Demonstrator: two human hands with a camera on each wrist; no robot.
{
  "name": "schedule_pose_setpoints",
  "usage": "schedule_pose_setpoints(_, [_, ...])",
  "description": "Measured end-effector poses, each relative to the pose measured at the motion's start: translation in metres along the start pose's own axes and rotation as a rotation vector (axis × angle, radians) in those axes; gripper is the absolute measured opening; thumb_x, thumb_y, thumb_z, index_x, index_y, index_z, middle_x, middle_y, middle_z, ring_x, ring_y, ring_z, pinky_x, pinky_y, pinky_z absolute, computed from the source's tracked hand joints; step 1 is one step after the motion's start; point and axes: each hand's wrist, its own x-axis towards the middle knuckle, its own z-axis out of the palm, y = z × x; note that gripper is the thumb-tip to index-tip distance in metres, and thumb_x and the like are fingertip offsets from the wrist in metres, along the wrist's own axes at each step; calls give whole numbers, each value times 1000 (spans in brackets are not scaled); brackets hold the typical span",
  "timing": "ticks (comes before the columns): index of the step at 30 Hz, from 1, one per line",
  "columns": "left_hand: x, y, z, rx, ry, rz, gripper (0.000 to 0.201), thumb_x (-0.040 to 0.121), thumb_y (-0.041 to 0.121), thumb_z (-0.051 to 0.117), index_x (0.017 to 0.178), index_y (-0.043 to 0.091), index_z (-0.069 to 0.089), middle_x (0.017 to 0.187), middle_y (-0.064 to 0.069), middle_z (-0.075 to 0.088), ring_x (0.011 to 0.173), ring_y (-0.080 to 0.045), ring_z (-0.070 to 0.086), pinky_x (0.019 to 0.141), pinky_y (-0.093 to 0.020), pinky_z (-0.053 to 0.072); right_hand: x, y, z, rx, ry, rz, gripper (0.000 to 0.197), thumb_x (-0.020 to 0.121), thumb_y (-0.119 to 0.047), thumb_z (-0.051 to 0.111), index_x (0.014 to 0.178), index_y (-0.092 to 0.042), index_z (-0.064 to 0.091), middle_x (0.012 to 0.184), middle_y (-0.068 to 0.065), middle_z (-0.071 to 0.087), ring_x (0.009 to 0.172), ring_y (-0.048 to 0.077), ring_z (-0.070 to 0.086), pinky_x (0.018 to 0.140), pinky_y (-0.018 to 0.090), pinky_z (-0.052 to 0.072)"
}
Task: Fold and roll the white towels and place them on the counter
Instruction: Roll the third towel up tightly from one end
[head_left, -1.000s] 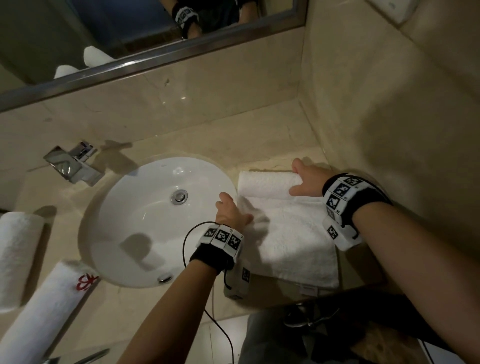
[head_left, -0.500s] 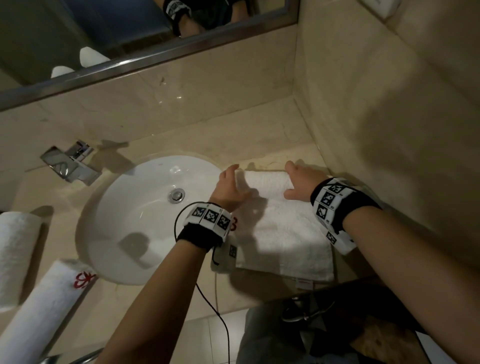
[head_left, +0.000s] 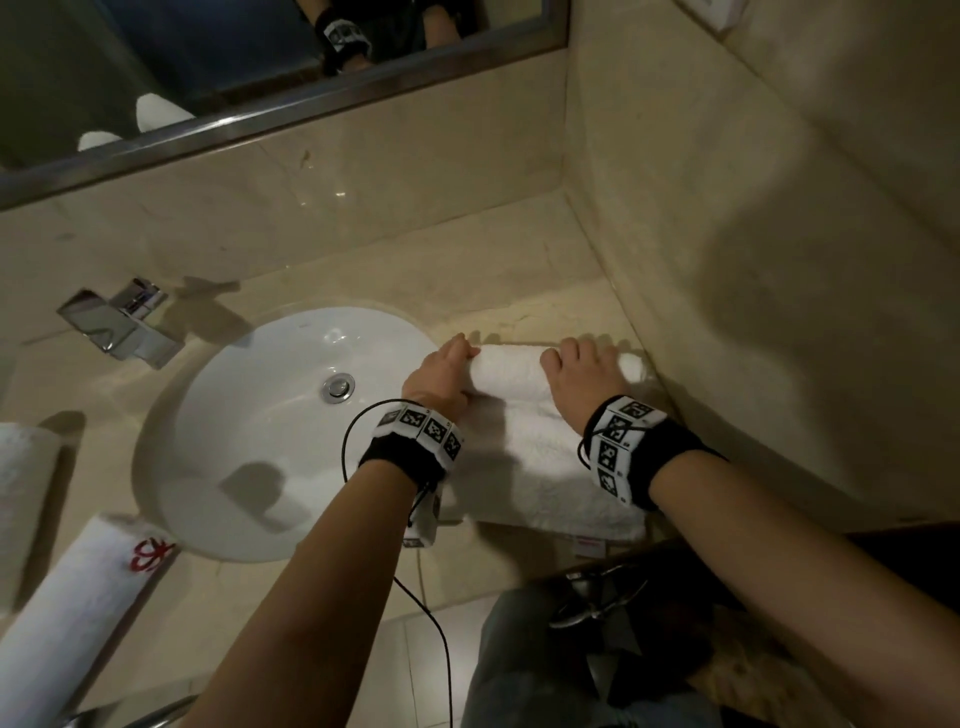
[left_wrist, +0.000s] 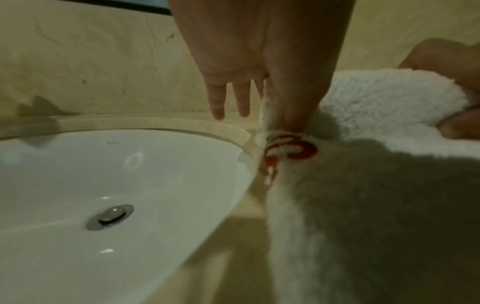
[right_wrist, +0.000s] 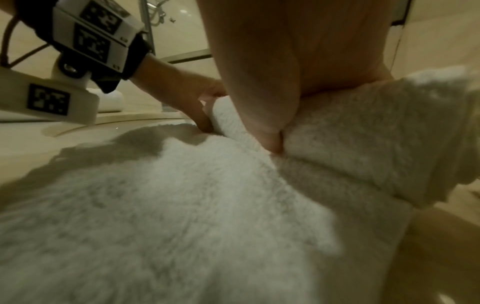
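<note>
A white towel (head_left: 540, 467) lies folded on the beige counter (head_left: 519, 270) to the right of the sink, with its far end turned into a roll (head_left: 511, 371). My left hand (head_left: 441, 374) holds the roll's left end, thumb (left_wrist: 293, 102) on the near side by the red embroidery (left_wrist: 298, 149) and fingers (left_wrist: 226, 98) reaching past the far side. My right hand (head_left: 582, 374) grips the roll further right, fingers curled over the top and thumb (right_wrist: 272, 142) tucked in at the near side. The towel's flat part (right_wrist: 182, 205) stretches toward me.
The white sink basin (head_left: 249, 415) with its drain (head_left: 337, 387) sits left of the towel, and the chrome faucet (head_left: 119, 322) behind it. Two rolled towels (head_left: 78, 597) (head_left: 21, 499) lie at the far left. A stone wall (head_left: 779, 312) stands close on the right.
My left hand has moved from the towel's flat left edge up to the roll's left end. My right hand has shifted left along the roll and curled over it.
</note>
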Motion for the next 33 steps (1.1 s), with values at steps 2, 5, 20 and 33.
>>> schedule_pose_setpoints(2, [-8,3,0,212,-26,14,60,90,31,53,143,23,25,158,3,7,146,-24,7,115,-54,7,-8,-3,1,-42,40,-6,26,68,-15,44,90,-14,58,86,10,60,76,26,57,73,40,50])
schedule_pose_setpoints(5, [-27,15,2,522,13,74,64,94,37,40,149,18,11,158,-2,-11,144,-24,-17,111,-55,-12,-20,-7,4,-39,55,-10,34,70,-21,50,102,-9,46,102,13,60,93,31,57,85,46,47])
schedule_pose_setpoints(20, [-52,57,25,248,-105,184,87,80,-4,43,150,15,-6,157,-4,-14,145,-22,-15,117,-38,-6,-71,2,-6,61,-190,-192,72,91,-18,43,150,-7,2,156,19,-14,145,36,-9,118,45,0])
schedule_pose_setpoints(33, [-83,43,28,241,-171,209,91,81,-1,51,150,17,-5,158,-2,-13,145,-21,-12,119,-36,6,-35,40,-12,622,-290,32,48,85,-29,62,126,-9,47,123,13,57,109,29,55,87,34,45])
